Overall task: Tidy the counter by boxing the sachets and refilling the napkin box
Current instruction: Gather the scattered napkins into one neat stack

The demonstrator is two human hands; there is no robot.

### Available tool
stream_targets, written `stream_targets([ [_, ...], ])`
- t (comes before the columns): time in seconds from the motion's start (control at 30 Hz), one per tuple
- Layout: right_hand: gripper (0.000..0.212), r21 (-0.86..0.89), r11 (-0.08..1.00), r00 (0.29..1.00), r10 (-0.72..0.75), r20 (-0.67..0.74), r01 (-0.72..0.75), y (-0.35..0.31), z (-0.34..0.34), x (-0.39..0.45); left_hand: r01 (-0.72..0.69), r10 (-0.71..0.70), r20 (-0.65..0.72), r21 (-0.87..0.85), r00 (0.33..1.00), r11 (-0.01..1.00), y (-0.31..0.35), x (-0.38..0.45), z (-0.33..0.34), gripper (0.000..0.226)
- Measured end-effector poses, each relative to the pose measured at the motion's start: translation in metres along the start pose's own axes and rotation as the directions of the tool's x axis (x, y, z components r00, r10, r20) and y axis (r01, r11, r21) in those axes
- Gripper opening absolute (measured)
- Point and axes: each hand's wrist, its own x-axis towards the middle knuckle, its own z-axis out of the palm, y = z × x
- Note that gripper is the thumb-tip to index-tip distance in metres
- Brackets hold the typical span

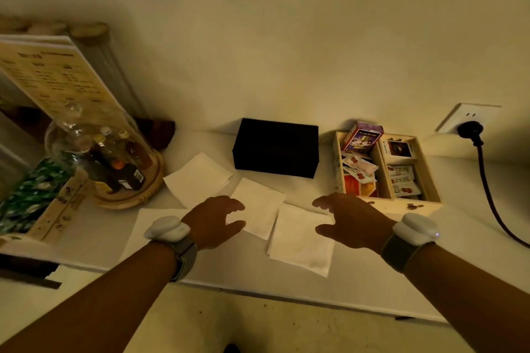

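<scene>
A black napkin box [276, 147] stands shut at the back of the white counter [358, 281]. Several white napkins lie loose in front of it: one at the left [198, 178], one in the middle [259, 206], one at the front right [302, 241] and one under my left wrist [149, 223]. A wooden divided box [401, 206] at the right holds sachets [358, 172] and small packets [401, 180]. My left hand [216, 219] hovers open at the middle napkin's left edge. My right hand [348, 219] hovers open over the front right napkin's far corner.
A glass dome [94, 152] with small bottles on a wooden base stands at the left, beside a leaning menu card [57, 77] and a green patterned pack [31, 192]. A black plug [470, 130] and its cable run down the right wall. The counter's front edge is near.
</scene>
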Motion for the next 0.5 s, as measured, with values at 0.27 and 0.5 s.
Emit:
stream_targets([
  [0.27, 0.063, 0.034, 0.99, 0.99, 0.135, 0.05, -0.137, -0.007, 0.02, 0.02, -0.16, 0.152, 0.109, 0.07, 0.982, 0.985, -0.01, 0.052, -0.009, 0.051],
  [0.5, 0.066, 0.028, 0.969, 0.968, 0.243, 0.059, -0.245, -0.008, 0.035, 0.026, -0.295, 0.28, 0.164, 0.077, 0.946, 0.952, -0.005, 0.083, -0.003, 0.065],
])
